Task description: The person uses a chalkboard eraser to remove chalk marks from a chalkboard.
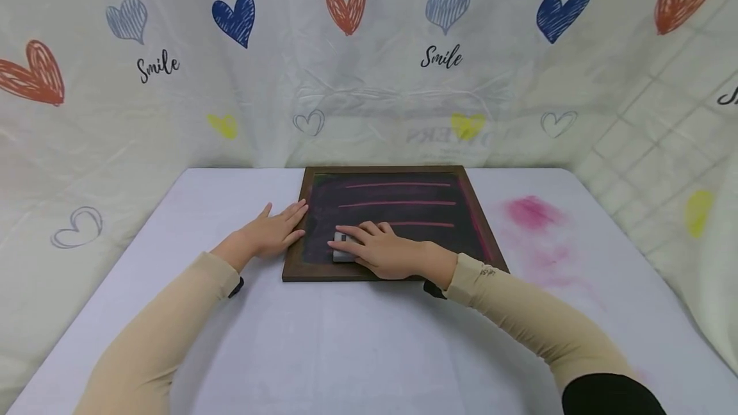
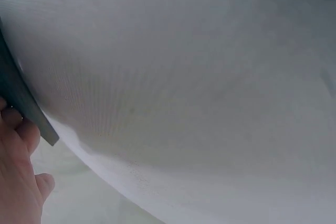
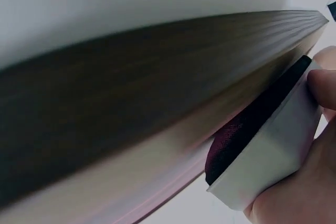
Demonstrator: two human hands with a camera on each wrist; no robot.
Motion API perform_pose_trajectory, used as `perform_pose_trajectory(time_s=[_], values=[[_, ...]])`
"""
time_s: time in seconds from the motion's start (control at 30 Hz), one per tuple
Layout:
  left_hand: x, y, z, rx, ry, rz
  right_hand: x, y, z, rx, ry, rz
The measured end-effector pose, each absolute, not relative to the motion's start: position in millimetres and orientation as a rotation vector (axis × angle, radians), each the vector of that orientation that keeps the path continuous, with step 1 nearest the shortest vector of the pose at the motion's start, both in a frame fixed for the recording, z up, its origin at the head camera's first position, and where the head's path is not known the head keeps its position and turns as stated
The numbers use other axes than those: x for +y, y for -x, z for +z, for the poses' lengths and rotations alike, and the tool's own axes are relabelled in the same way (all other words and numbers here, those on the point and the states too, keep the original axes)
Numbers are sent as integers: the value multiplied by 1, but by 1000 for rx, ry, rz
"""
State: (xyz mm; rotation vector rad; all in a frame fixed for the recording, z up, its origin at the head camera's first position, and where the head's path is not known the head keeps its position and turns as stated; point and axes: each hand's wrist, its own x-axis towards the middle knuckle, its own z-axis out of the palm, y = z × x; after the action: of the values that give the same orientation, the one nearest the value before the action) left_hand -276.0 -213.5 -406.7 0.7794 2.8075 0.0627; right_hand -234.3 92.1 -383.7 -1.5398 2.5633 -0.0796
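Note:
A framed chalkboard (image 1: 398, 193) lies flat on the table, with three pink chalk lines across its dark surface. My right hand (image 1: 392, 253) grips a chalkboard eraser (image 1: 344, 250) over the board's lower left part. In the right wrist view the eraser (image 3: 273, 150) shows a pale body and a dark felt side tinged pink, held between thumb and fingers. The right hand hides part of the eraser and of the lowest line's surroundings. My left hand (image 1: 271, 230) rests with outstretched fingers on the left side of the brown wooden frame (image 1: 295, 250).
Pink chalk smudges (image 1: 533, 212) stain the white tablecloth (image 1: 369, 344) right of the board. A pink streak (image 1: 477, 223) runs along the board's right inner edge. Behind the table hangs a white curtain (image 1: 380, 82) printed with hearts and lettering.

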Motion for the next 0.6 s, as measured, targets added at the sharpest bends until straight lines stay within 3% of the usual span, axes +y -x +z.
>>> perform_pose_trajectory(time_s=[0.37, 0.6], values=[[-217, 275, -402, 2796, -773, 67, 42, 230, -379, 2569, 1507, 145], [-213, 275, -406, 2827, -791, 45, 47, 230, -381, 2573, 1513, 166]])
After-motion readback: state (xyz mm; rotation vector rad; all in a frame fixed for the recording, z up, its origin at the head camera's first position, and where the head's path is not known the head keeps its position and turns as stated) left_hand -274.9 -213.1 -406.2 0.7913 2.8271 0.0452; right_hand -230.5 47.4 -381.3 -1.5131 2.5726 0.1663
